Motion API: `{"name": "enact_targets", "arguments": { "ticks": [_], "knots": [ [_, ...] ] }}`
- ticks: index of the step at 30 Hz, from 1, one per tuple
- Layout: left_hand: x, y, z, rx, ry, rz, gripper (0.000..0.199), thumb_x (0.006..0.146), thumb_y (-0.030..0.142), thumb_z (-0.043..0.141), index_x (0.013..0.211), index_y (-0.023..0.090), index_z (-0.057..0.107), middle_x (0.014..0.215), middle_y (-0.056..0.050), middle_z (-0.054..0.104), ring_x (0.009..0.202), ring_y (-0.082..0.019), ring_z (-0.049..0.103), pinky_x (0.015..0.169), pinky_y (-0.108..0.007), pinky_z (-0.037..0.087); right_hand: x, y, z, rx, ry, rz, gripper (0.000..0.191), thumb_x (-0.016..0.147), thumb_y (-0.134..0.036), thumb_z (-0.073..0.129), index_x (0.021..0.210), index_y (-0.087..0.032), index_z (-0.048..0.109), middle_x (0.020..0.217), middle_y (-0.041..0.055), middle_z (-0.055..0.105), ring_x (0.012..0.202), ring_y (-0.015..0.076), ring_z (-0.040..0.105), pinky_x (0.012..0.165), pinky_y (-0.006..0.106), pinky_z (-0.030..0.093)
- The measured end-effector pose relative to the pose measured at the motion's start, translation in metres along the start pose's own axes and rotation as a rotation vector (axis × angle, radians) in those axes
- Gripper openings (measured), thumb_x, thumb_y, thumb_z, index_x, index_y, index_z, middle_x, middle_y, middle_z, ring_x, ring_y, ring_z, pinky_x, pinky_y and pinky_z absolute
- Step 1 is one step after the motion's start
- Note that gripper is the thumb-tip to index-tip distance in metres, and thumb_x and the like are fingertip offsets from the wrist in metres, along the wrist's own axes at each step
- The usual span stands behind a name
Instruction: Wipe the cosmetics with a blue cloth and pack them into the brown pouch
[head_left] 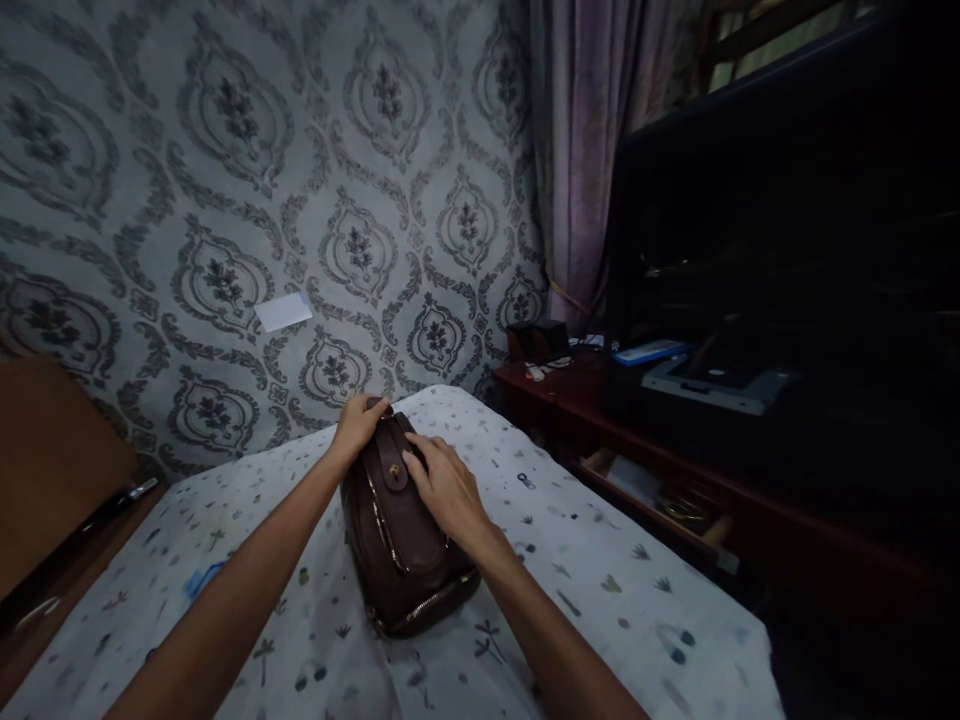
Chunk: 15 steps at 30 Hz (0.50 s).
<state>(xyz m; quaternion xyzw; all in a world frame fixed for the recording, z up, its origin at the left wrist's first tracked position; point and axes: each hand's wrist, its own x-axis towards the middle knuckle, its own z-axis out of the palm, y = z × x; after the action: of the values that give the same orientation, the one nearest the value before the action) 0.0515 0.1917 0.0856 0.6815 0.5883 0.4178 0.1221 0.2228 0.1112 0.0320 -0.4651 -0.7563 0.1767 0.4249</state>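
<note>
A dark brown leather backpack [420, 545] lies on the patterned bed sheet, its top end towards the wall. A strap flap with a gold-coloured clasp [394, 470] runs down its middle, and metal zippers show along the front and lower edge. My left hand [357, 426] is closed around the top end of the backpack by its handle; part of its grip is hidden. On the backpack's right side rests my right hand [448, 488], fingers stretched out and thumb apart, touching the leather beside the flap.
The white printed sheet [600, 590] spreads over the bed. To the right stands a dark red cabinet [540, 385] with an open drawer [652, 500] holding items. A large dark screen [787, 220] rises above it. A brown board [60, 460] is at left; blue cloth [201, 580] lies near my left forearm.
</note>
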Motion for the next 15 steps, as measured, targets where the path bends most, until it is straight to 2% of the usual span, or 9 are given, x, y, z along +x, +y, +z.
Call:
{"name": "enact_targets", "arguments": {
  "ticks": [6, 9, 15],
  "knots": [
    [-0.004, 0.000, -0.004, -0.105, -0.004, -0.043, 0.040, 0.079, 0.050, 0.052, 0.066, 0.016, 0.070, 0.070, -0.007, 0.073, 0.073, -0.022, 0.066, 0.067, -0.030, 0.048, -0.001, 0.000, 0.001, -0.020, 0.033, 0.007, 0.037, 0.100, -0.031, 0.043, 0.131, -0.023, 0.060, 0.126, 0.0106, 0.065, 0.121, 0.0267, 0.058, 0.102, 0.040, 0.045],
    [-0.006, -0.001, -0.006, -0.133, -0.017, -0.053, 0.040, 0.078, 0.050, 0.054, 0.064, 0.016, 0.070, 0.071, -0.008, 0.074, 0.073, -0.022, 0.066, 0.069, -0.030, 0.049, 0.000, 0.000, -0.002, 0.002, 0.020, 0.025, 0.039, 0.099, -0.032, 0.044, 0.134, -0.021, 0.057, 0.129, 0.0119, 0.064, 0.123, 0.0264, 0.057, 0.103, 0.039, 0.044],
    [-0.013, 0.000, -0.009, -0.117, -0.084, -0.007, 0.041, 0.080, 0.053, 0.054, 0.070, 0.016, 0.070, 0.077, -0.008, 0.074, 0.077, -0.022, 0.065, 0.071, -0.030, 0.050, 0.002, 0.001, -0.011, 0.109, -0.018, 0.108, 0.047, 0.095, -0.039, 0.052, 0.138, -0.019, 0.051, 0.126, 0.0116, 0.067, 0.117, 0.0264, 0.062, 0.099, 0.039, 0.047]
  ]
}}
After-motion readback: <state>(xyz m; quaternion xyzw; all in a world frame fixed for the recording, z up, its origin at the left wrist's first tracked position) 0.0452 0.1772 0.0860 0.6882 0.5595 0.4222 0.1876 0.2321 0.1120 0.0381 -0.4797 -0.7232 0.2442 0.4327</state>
